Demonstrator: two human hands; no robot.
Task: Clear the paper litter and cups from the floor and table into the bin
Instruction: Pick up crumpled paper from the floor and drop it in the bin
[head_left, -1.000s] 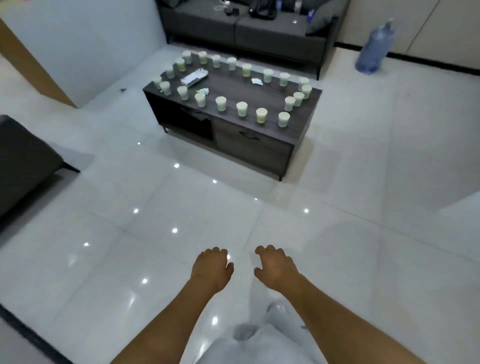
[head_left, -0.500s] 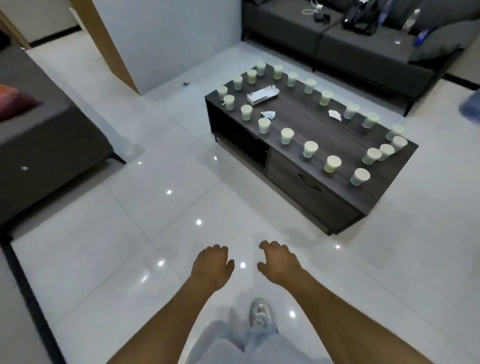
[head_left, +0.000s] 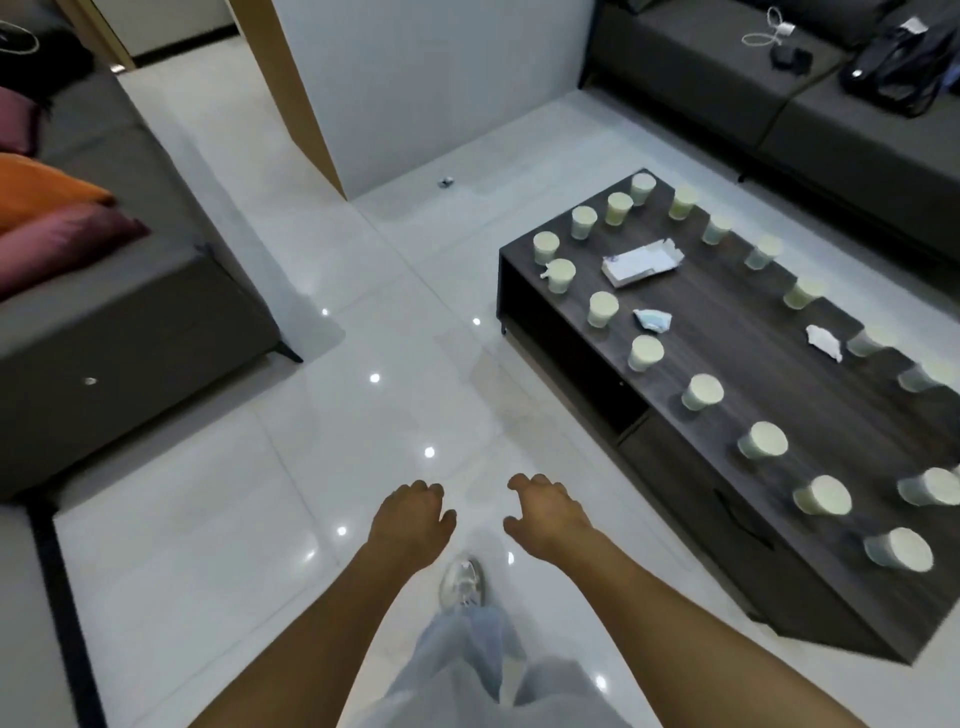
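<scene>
Cups (head_left: 645, 353) ring the edges of the table (head_left: 737, 332), with paper scraps (head_left: 652, 319) nearer its middle. Left hand (head_left: 413, 525) and right hand (head_left: 545, 514) hang loose, holding nothing. No bin shows; a hasty reach could topple the crowded cups.

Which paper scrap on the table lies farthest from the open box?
The white crumpled scrap near the table's far row of cups; the bluish scrap lies much closer to the box.

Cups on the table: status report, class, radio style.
Left hand and right hand empty, open. Cups upright on table, paper scraps among them. No bin in view.
</scene>
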